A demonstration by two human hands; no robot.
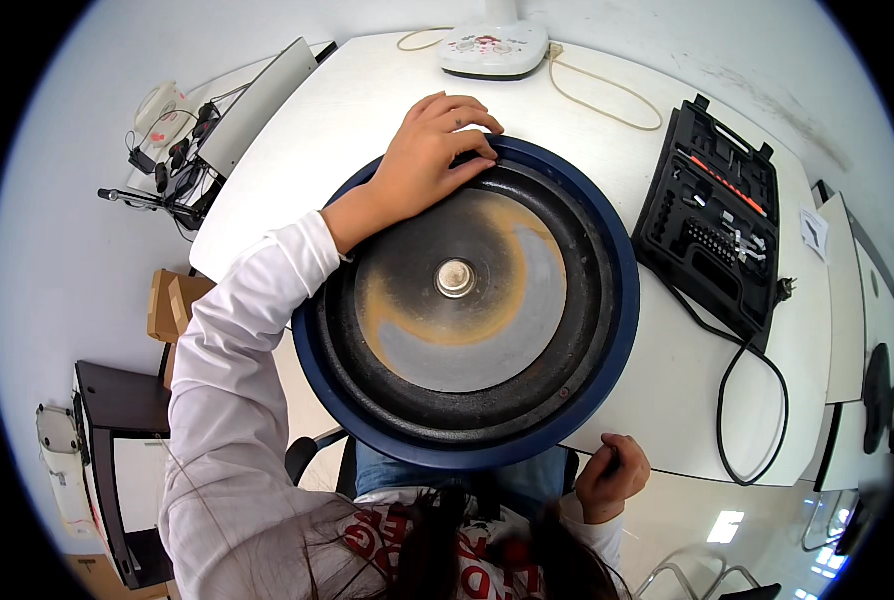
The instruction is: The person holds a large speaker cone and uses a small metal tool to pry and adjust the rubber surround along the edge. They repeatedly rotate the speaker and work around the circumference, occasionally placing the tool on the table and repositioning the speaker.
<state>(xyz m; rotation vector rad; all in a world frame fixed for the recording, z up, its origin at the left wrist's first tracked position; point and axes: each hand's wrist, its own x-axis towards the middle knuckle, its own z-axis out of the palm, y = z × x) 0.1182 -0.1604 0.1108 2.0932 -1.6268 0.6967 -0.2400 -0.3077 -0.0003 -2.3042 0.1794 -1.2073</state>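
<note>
A wide, round electric cooker base (462,360) lies at the table's near edge, above my lap. It has a dark blue rim, a black inner ring and a grey, brown-stained plate with a raised metal button (455,279) at its centre. My left hand (439,145) reaches across to the far side of it. Thumb and fingers close over the rim there. Off the near right side, my right hand (612,475) is held apart from the base with its fingers curled. A dark spot shows between those fingers, too small to make out.
An open black tool case (717,220) with bits and a red-orange strip lies at right, a black cable (722,400) looping beside it. A white appliance (494,50) with a cord stands at the back. Cables and a panel (257,105) are at left, cardboard boxes (175,303) below.
</note>
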